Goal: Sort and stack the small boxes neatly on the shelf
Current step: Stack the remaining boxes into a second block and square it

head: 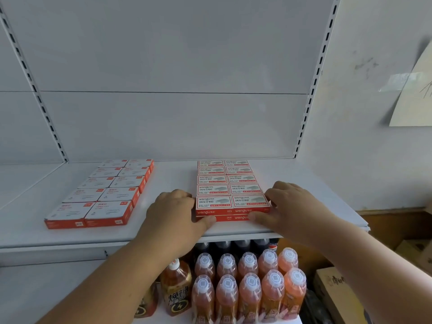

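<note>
Left hand (174,210) and right hand (288,206) flanking staple boxes (232,190), fingertips hidden

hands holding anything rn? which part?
Nothing lifted. Both hands bracket the right box stack at its front corners: left hand on the left corner, right hand on the right, thumbs against the front face.

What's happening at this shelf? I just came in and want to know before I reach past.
A person is tidying small boxes on the white shelf. Both hands are at the front of the staple box stack, two columns wide and at least two layers high: the left hand is against its left front corner, the right hand against its right front corner, thumbs on the front faces. A second block of paper clip boxes sits apart to the left, untouched. Bottled drinks stand on the shelf below.
</note>
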Demonstrator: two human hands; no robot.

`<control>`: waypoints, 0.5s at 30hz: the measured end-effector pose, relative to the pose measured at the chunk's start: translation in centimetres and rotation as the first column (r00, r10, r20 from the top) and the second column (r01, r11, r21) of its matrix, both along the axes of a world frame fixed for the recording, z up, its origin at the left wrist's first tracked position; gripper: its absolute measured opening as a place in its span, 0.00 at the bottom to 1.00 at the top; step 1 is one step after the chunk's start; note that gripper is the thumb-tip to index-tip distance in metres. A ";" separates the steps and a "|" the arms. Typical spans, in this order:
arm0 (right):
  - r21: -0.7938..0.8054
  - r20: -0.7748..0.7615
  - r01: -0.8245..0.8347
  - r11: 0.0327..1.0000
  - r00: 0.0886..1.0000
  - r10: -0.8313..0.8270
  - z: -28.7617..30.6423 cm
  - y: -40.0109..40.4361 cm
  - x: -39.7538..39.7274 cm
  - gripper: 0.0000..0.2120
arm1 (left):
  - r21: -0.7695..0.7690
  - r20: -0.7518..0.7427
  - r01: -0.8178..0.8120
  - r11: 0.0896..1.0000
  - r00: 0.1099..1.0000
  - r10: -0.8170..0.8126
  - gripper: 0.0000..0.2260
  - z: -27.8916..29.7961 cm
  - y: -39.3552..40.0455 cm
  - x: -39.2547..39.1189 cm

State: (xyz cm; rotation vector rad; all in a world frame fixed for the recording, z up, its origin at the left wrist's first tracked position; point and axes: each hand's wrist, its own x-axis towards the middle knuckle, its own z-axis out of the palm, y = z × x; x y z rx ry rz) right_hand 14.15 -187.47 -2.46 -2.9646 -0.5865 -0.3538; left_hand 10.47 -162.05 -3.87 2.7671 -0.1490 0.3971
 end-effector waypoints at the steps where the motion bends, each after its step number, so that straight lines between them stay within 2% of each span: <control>1: -0.029 0.019 -0.003 1.000 1.000 0.003 0.1 -0.1 -0.1 0.38 | 0.038 0.030 -0.004 0.999 1.000 0.003 0.26 0.0 0.0 -0.1; 4: -0.085 0.044 -0.012 0.996 0.999 0.016 0.3 -0.1 -0.5 0.36 | 0.117 0.080 -0.007 0.993 0.997 -0.002 0.26 -0.1 -0.1 -0.1; 11: -0.081 0.030 -0.007 0.997 1.000 0.009 0.3 0.5 -0.8 0.28 | 0.097 0.078 -0.002 0.995 0.997 -0.006 0.26 -0.2 -0.2 -0.1; 13: -0.088 0.009 0.012 0.996 1.000 -0.011 0.5 0.7 -0.9 0.29 | 0.108 0.068 0.002 0.994 0.998 -0.009 0.27 -0.1 -0.2 0.1; 15: -0.091 -0.041 0.047 0.995 0.998 -0.051 0.9 0.7 -0.8 0.35 | 0.109 0.047 0.016 0.994 0.999 -0.022 0.27 0.2 0.0 0.1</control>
